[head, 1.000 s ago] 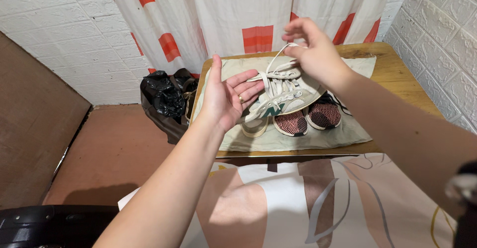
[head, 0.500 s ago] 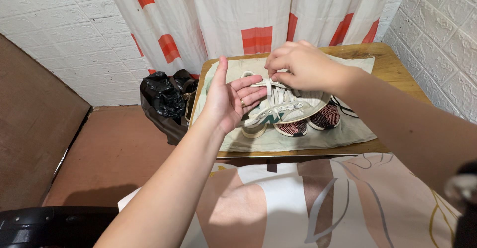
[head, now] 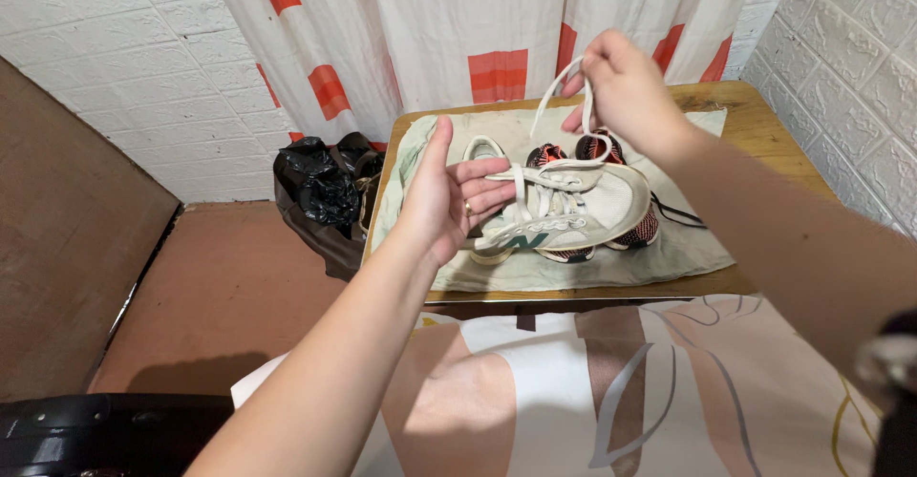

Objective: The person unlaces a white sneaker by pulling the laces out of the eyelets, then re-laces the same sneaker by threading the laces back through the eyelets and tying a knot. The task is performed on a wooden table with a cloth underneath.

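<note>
Sneaker [head: 564,212]: matt mesh cloth, flat woven lace [head: 557,90]. Table [head: 764,133]: smooth wood. Bag [head: 320,186]: glossy black plastic.

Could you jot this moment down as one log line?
left hand: holds sneaker | right hand: pulls lace up | under: cloth, table
</note>
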